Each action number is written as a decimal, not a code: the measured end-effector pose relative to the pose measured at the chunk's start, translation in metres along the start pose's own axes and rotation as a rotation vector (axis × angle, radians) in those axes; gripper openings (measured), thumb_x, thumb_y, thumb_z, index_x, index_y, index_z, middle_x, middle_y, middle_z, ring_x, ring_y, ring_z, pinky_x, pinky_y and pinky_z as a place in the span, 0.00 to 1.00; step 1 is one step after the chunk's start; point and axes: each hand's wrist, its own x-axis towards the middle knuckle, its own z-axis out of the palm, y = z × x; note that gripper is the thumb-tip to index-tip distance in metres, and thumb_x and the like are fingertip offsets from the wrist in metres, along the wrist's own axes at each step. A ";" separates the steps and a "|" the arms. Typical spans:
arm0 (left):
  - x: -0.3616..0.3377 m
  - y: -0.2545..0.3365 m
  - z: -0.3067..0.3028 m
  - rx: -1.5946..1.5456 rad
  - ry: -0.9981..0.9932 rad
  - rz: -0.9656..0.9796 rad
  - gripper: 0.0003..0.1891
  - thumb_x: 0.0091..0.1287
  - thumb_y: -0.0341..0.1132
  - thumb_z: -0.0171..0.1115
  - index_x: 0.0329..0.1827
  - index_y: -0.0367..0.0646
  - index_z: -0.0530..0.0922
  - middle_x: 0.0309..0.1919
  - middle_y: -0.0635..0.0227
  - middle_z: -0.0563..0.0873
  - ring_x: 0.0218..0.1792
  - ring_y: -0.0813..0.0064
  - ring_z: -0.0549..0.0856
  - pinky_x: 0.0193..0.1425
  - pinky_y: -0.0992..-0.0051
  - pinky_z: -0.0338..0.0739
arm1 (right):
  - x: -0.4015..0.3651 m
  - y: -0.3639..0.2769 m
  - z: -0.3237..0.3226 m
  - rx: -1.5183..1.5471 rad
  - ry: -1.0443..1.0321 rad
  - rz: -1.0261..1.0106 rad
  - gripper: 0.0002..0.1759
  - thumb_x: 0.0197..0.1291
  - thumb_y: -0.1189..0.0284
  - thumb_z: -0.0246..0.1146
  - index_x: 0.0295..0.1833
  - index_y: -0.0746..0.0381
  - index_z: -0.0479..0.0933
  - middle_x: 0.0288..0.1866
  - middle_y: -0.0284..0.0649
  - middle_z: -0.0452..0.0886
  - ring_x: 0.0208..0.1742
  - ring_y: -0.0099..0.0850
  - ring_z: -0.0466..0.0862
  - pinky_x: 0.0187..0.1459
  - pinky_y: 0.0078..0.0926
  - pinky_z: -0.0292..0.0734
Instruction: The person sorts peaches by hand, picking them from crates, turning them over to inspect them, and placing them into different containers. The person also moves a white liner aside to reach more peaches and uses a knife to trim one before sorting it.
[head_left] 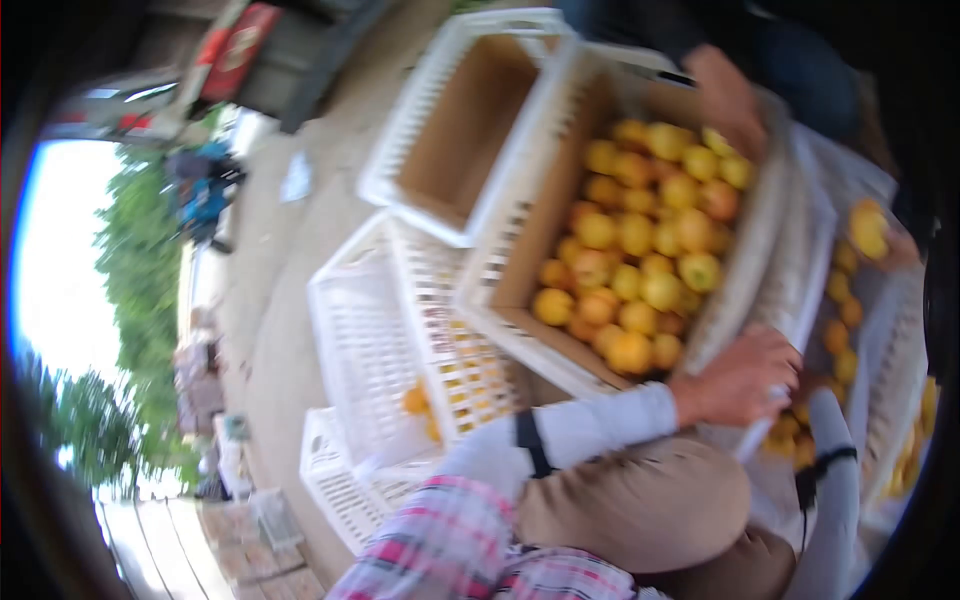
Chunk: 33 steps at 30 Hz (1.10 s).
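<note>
My left hand [742,378], at the end of a pale sleeve, is over the near right corner of a cardboard-lined white crate [548,362]. Its fingers are curled; whatever they grip is hidden and blurred. Many yellow-orange fruits that look like apricots [640,235] fill that crate. To the right, my right hand [818,386] reaches among more fruits in a second, paper-lined white crate [885,400]. Its fingers are mostly hidden. Another person's hand [728,105] is at the far end of the first crate, and a hand [902,248] holds fruit [868,228] at the far right.
A white crate with a cardboard lining [468,130] stands beyond, at upper left. A white slatted crate [375,330] with a few fruits and another white crate [335,480] lie left of my arm. Stacked boxes [250,545] and people [205,195] are farther off. The view is tilted and blurred.
</note>
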 end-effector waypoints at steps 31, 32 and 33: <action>0.057 0.047 0.000 -0.903 -0.295 -0.678 0.32 0.70 0.34 0.54 0.75 0.41 0.52 0.66 0.58 0.67 0.62 0.67 0.75 0.61 0.69 0.76 | -0.216 -0.027 -0.137 1.497 0.686 0.342 0.36 0.58 0.73 0.64 0.69 0.69 0.57 0.59 0.43 0.72 0.51 0.29 0.78 0.53 0.26 0.77; 0.056 0.046 0.000 -0.894 -0.294 -0.687 0.32 0.70 0.34 0.54 0.75 0.41 0.52 0.66 0.58 0.67 0.62 0.67 0.75 0.61 0.69 0.76 | -0.221 -0.036 -0.146 1.507 0.686 0.334 0.36 0.58 0.73 0.64 0.69 0.69 0.57 0.59 0.43 0.72 0.51 0.29 0.78 0.53 0.26 0.77; 0.056 0.043 0.000 -1.042 -0.281 -0.689 0.32 0.70 0.34 0.54 0.75 0.41 0.52 0.66 0.58 0.67 0.63 0.66 0.74 0.62 0.67 0.75 | -0.225 -0.043 -0.153 1.442 0.690 0.359 0.36 0.59 0.76 0.62 0.71 0.67 0.56 0.63 0.42 0.70 0.53 0.27 0.77 0.56 0.26 0.75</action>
